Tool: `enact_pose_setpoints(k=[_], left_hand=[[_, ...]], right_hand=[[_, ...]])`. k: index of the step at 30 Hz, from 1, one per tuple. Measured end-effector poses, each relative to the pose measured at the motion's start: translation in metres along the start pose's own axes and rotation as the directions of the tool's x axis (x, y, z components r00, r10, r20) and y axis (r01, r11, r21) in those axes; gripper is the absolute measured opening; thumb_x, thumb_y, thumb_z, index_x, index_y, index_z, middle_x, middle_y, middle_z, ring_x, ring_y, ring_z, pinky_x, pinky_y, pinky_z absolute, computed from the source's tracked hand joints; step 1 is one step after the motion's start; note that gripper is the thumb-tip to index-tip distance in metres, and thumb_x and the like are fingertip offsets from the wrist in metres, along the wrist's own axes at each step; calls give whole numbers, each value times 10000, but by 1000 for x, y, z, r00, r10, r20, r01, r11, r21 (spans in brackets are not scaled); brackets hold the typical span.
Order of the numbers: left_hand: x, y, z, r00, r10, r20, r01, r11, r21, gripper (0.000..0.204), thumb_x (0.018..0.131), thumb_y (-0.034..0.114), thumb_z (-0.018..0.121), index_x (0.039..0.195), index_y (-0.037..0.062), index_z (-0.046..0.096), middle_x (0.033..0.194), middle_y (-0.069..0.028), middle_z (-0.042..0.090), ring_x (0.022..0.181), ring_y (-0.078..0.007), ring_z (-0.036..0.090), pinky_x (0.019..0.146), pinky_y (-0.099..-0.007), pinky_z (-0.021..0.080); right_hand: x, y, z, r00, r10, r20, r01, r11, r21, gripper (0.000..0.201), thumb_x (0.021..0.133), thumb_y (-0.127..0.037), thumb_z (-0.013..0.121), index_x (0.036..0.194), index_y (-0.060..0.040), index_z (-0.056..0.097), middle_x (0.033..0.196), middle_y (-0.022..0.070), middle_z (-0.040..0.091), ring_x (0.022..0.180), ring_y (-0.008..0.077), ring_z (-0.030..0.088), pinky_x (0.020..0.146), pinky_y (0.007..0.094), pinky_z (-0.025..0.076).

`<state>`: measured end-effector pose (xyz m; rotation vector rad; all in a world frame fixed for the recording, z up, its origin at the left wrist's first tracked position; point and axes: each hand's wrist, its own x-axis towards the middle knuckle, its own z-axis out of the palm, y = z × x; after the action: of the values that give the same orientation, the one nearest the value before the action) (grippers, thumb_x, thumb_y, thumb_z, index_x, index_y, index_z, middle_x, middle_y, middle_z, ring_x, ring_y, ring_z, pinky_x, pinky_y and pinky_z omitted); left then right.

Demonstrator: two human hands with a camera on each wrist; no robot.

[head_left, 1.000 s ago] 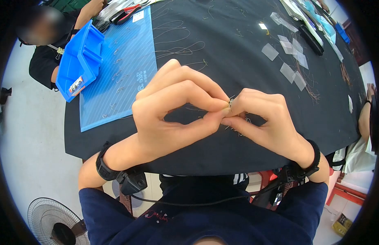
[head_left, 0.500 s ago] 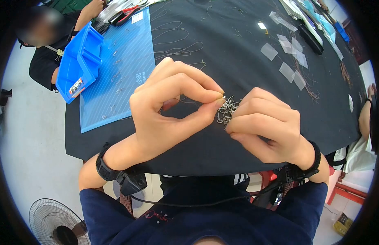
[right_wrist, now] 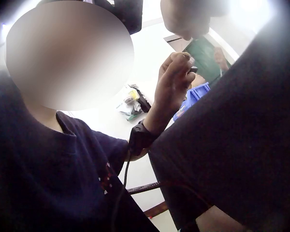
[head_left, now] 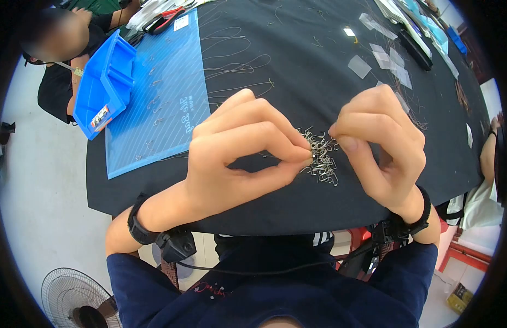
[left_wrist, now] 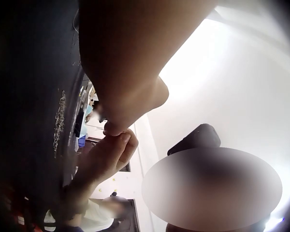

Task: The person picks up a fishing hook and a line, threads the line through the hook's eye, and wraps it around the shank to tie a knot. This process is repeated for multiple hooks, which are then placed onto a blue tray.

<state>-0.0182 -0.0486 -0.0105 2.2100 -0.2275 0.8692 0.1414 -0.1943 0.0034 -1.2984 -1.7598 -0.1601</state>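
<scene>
My left hand [head_left: 237, 150] pinches a tiny shiny piece, which looks like a fish hook, between thumb and fingertips; most of it is hidden. Just beyond those fingertips is a pile of silvery fish hooks [head_left: 327, 170] on the black cloth. My right hand [head_left: 382, 147] is raised to the right of the pile, apart from the left, thumb and index finger pinched together. A thin line seems to be in that pinch, though it barely shows. In the right wrist view the left hand [right_wrist: 174, 79] is seen across from the right hand [right_wrist: 188, 17].
A blue board [head_left: 155, 109] with hooks and trailing lines [head_left: 237, 68] lies left, a blue bin [head_left: 103, 90] at its outer edge. Red-handled pliers [head_left: 165, 21] lie at the back. Clear plastic squares [head_left: 359, 66] and a black case [head_left: 415, 52] are back right. Another person sits at left.
The hands were together at the fingertips, then parted. My right hand has swung low beside the hooks, then up and right; the left has shifted slightly right and down, keeping its pinch.
</scene>
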Motion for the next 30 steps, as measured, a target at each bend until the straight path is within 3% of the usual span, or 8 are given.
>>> enact_pose_setpoints(k=[4,10,13,16,20,26,30], left_hand=[[2,1,1,999,29,19,-28,999,-45,208,591,-50,772,745,64,690,783,-46,687,633,-124,504,584,-253,318],[1,5,-3,1000,16,10,-15,996,-89,194,613,-50,769,743,65,684,790,-59,686,661,-124,525,585,-251,323],[-1,3,-4,1000,-4,-30,2,997,-75,176,656,-52,757,771,54,676,830,-80,679,704,-130,541,594,-242,348],[-6,4,-4,990,-123,-72,115,987,-111,174,684,-58,745,805,44,670,869,-97,669,725,-134,538,616,-232,374],[-6,1,-7,995,-73,-65,74,997,7,179,690,-66,740,811,41,665,882,-100,665,727,-136,532,630,-226,385],[0,1,-10,998,31,-63,-20,984,177,193,659,-61,756,791,53,675,863,-75,675,712,-136,524,633,-253,345],[1,2,-9,996,76,-54,-59,965,256,199,634,-39,767,788,62,693,851,-53,686,689,-127,502,630,-271,311]], right_hand=[[-1,1,4,994,109,-5,-109,994,-17,127,718,85,624,830,26,624,793,112,607,720,204,562,621,290,439],[-8,6,16,944,296,148,-318,935,157,96,706,27,686,777,-21,643,723,76,610,659,209,578,567,298,446],[-9,3,18,937,270,220,-319,919,231,91,707,15,694,771,-26,645,700,79,606,643,208,575,542,315,441],[-10,0,19,940,248,236,-308,913,268,101,699,0,714,769,-30,648,687,88,599,639,228,571,539,320,444],[-11,-3,19,957,195,215,-255,918,305,115,692,-10,727,775,-34,651,684,78,589,632,237,558,558,316,450],[-10,-8,18,978,114,176,-151,965,214,140,681,6,710,785,-21,620,764,83,567,678,246,537,586,316,450],[-11,-9,19,988,65,142,-95,972,216,126,664,38,663,775,-2,618,716,71,573,635,214,525,581,310,409]])
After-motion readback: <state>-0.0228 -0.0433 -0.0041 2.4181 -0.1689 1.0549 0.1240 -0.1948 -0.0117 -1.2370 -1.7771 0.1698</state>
